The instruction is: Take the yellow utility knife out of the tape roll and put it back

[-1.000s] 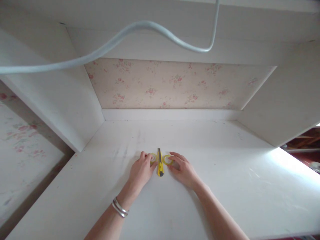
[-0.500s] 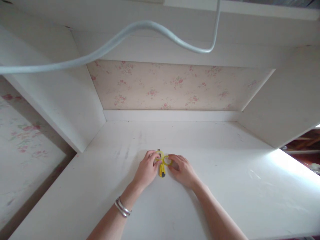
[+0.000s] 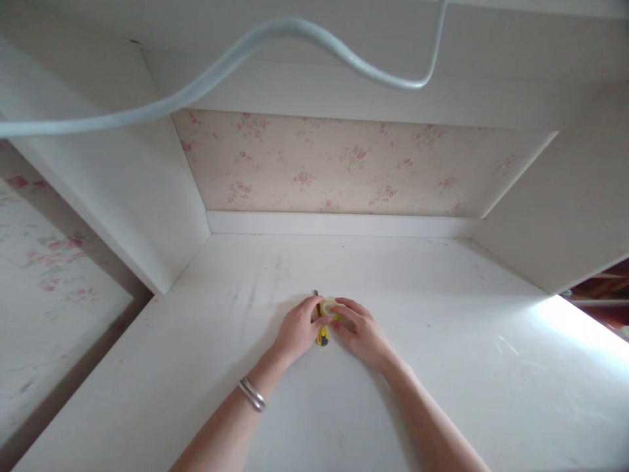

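Note:
Two small yellow rings, which look like narrow rolls of tape (image 3: 329, 309), are together between my hands; they overlap so much that I cannot make out each outline. My left hand (image 3: 297, 330) is closed at their left side, thumb and fingertips pinching the edge. From the right, my right hand (image 3: 362, 333) grips them with curled fingers. A yellow and black utility knife (image 3: 322, 338) lies on the white tabletop under the rolls, partly hidden by my left fingers. Its metal tip shows beyond my left hand.
The white tabletop (image 3: 466, 367) bears scuff marks. White side panels (image 3: 113, 177) flank it, and floral wallpaper (image 3: 304, 164) covers the back. A pale cable (image 3: 295, 27) crosses the upper view. Brownish things show past the right edge.
The two tape rolls, held apart side by side before, are now brought together. My left hand has moved right, nearer my right hand, and covers more of the knife. The view has shifted slightly.

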Demonstrator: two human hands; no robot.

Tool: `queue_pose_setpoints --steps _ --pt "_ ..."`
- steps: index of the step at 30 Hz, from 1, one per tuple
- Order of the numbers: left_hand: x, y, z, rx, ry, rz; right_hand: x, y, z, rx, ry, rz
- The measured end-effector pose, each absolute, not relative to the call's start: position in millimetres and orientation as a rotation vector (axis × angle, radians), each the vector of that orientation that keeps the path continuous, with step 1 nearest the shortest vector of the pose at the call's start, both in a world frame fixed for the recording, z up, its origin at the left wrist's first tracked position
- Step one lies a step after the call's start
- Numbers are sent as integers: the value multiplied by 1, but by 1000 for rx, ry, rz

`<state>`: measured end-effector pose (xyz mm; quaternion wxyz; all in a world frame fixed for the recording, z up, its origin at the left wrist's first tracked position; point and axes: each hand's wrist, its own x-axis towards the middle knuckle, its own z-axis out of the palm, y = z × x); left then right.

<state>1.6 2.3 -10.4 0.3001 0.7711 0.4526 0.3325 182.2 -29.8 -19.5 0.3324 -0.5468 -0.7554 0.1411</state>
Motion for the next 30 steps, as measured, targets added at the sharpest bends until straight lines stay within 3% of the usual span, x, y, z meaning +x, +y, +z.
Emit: queue_pose_setpoints --steps 18,30 --pt "-2 1 -11 2009 1203 869 189 -28 -22 -1438 -1758 379" --pt "-1 -2 -8 2025 1224 864 193 -34 -15 -1417 -2105 279"
